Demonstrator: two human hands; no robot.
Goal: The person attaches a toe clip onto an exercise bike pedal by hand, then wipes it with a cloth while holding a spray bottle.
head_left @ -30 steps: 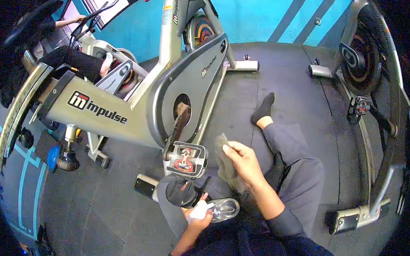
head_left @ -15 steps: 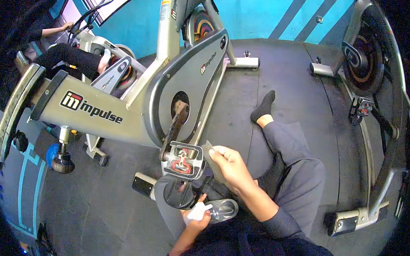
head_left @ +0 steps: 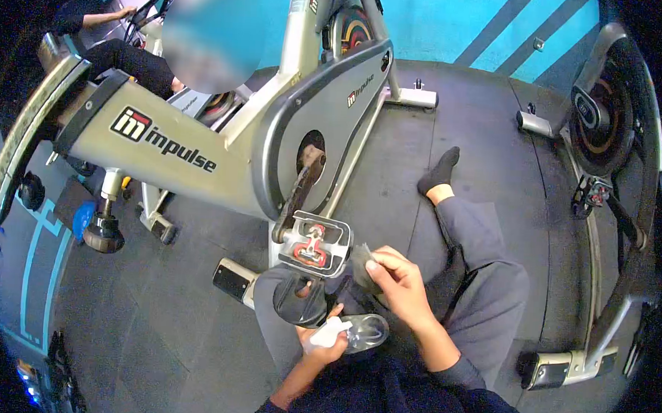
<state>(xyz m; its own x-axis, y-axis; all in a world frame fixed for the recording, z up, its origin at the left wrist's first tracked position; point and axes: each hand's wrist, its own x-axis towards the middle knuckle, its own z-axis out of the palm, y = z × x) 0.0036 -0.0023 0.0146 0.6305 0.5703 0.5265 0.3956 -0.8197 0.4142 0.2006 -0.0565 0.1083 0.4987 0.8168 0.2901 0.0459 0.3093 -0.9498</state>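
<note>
My right hand (head_left: 405,287) pinches a thin grey-green piece of sandpaper or cloth (head_left: 364,267), just right of the bike's pedal (head_left: 313,244). The pedal is silver-framed with red parts in its middle and hangs on a brown, worn crank arm (head_left: 301,187). Below the pedal, my left hand (head_left: 326,344) is wrapped round a clear bottle (head_left: 367,333) with a white spray top (head_left: 331,332). A black pedal strap or cage (head_left: 299,301) sits between the pedal and my left hand.
A grey Impulse exercise bike (head_left: 178,144) fills the left and centre. Another bike (head_left: 604,115) stands at the right, its rear foot (head_left: 571,368) near my bent leg (head_left: 490,287). Behind, at the upper left, a person's arm (head_left: 106,18) rests on a further bike.
The view has shifted, so the bike appears further right. My right hand has moved slightly down from the pedal's edge with the thin piece. My left hand still holds the bottle.
</note>
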